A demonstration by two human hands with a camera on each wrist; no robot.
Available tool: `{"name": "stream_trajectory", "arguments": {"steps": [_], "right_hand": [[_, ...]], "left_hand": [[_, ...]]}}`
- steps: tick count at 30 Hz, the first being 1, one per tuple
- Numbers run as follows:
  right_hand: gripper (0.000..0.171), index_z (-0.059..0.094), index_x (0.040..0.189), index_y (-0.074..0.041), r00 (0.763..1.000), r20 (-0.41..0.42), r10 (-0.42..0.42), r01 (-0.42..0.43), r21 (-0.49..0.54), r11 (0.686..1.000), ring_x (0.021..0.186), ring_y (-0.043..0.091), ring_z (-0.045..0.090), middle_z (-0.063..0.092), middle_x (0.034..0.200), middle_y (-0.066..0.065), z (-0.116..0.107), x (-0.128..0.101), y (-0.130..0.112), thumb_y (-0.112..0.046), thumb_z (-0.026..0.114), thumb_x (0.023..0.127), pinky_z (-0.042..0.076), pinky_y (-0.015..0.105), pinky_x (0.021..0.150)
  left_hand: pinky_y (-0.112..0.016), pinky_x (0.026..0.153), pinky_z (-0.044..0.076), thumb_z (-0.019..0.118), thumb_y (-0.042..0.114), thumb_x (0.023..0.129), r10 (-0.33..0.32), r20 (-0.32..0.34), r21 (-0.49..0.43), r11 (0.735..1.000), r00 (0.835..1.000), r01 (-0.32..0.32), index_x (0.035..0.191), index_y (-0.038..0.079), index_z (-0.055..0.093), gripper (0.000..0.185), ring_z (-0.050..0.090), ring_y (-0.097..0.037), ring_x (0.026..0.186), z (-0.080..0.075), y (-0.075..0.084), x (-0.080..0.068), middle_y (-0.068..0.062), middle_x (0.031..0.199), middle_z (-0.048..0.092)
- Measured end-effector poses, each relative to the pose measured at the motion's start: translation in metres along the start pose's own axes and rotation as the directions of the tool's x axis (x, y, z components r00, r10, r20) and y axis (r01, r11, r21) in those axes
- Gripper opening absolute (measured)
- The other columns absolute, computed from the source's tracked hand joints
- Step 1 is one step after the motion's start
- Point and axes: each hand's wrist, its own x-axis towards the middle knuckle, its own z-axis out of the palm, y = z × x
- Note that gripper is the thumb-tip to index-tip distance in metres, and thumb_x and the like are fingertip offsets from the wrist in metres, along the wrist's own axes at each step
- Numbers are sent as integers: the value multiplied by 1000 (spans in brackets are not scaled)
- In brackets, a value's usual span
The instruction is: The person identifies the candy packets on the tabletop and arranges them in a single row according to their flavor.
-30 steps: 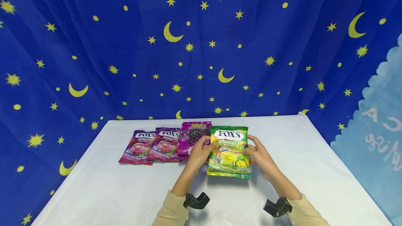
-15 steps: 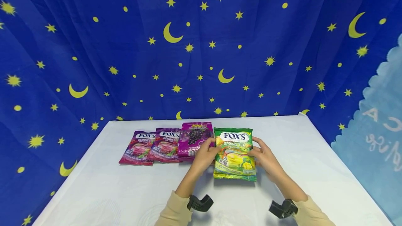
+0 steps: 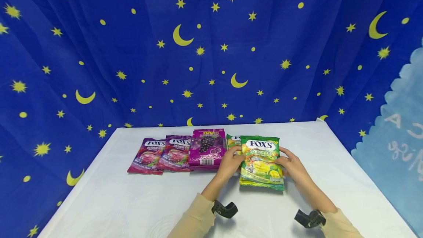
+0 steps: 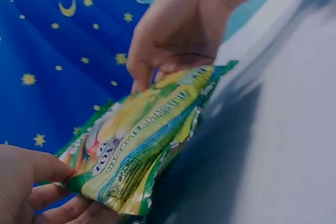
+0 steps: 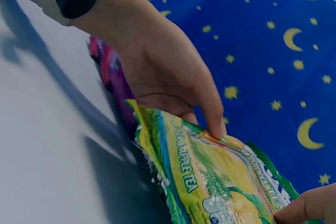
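Observation:
Both hands hold a green and yellow Fox's Spring Tea candy bag (image 3: 261, 166) tilted up over the white table, its front facing the head camera. Along its left edge, my left hand (image 3: 230, 163) pinches it with the thumb on the front and fingers behind. My right hand (image 3: 295, 167) grips the opposite edge in the same way. Another layer of green and yellow wrapper shows just under the bag's lower edge. Behind my left hand lies another green Spring Tea bag (image 3: 234, 139), mostly hidden, beside a purple candy bag with blackcurrants (image 3: 207, 149).
Two dark red and purple Fox's Berries bags (image 3: 148, 155) (image 3: 176, 152) lie overlapping at the left of the row. The white table (image 3: 138, 201) ends at a blue curtain (image 3: 211, 61) with stars and moons. Light blue cloth (image 3: 401, 127) hangs at the right.
Both hands have moved right with the held green bag. Another green bag, hidden before, now shows behind it next to the purple bag.

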Motion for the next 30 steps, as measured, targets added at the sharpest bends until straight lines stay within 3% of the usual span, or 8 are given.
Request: {"name": "stream_trajectory", "arguments": {"steps": [3, 6, 9, 13, 17, 25, 30], "right_hand": [[69, 22, 152, -3, 1000, -20, 10, -10, -7, 1000, 91, 13, 59, 52, 132, 23, -8, 6, 3, -16, 56, 94, 52, 28, 74], [67, 21, 152, -3, 999, -31, 22, -22, 2, 1000, 92, 13, 60, 50, 134, 25, -15, 10, 5, -17, 55, 96, 54, 29, 76], [68, 20, 153, -2, 999, -40, 29, -29, -1, 1000, 94, 14, 60, 45, 137, 27, -20, 13, 8, -17, 54, 96, 54, 29, 77], [67, 21, 152, -3, 997, -63, 47, -48, -4, 999, 92, 13, 60, 41, 140, 28, -28, 17, 13, -18, 53, 96, 54, 27, 77], [66, 22, 152, -2, 995, -86, 55, -54, 11, 998, 88, 10, 60, 41, 138, 28, -36, 23, 17, -18, 52, 96, 54, 26, 75], [67, 21, 152, -1, 986, -139, 89, -91, -11, 996, 92, 16, 59, 39, 140, 28, -44, 34, 17, -19, 53, 95, 54, 27, 74], [66, 22, 152, -1, 983, -154, 102, -108, -32, 994, 92, 17, 59, 38, 140, 26, -47, 44, 16, -18, 52, 95, 53, 26, 73]], "left_hand": [[-29, 54, 57, 63, 13, 93, 39, -32, 35, 999, 999, -38, 127, -2, 57, 38, 65, -16, 67, 10, -1, 7, -11, 89, 70], [-26, 59, 55, 65, 15, 91, 94, -73, 160, 984, 993, -81, 124, -1, 62, 37, 66, -16, 75, 19, 1, 14, -12, 98, 70], [-24, 60, 54, 67, 14, 90, 112, -87, 227, 970, 990, -90, 122, 0, 64, 35, 65, -14, 76, 26, 1, 20, -11, 98, 70], [-25, 53, 55, 66, 8, 89, 59, -71, 125, 991, 996, -50, 122, -1, 64, 33, 64, -14, 67, 34, 0, 27, -8, 88, 70], [-25, 54, 56, 65, 2, 87, 12, -81, 36, 999, 997, -9, 118, -1, 66, 31, 64, -13, 64, 42, -1, 32, -5, 82, 69], [-21, 66, 54, 70, -4, 77, 66, -84, 188, 981, 994, -49, 112, 1, 69, 36, 67, -12, 79, 50, 1, 39, -5, 91, 73], [-22, 67, 54, 71, -7, 75, 101, -94, 261, 963, 990, -73, 112, 0, 70, 38, 68, -13, 81, 54, 2, 44, -7, 91, 73]]}}
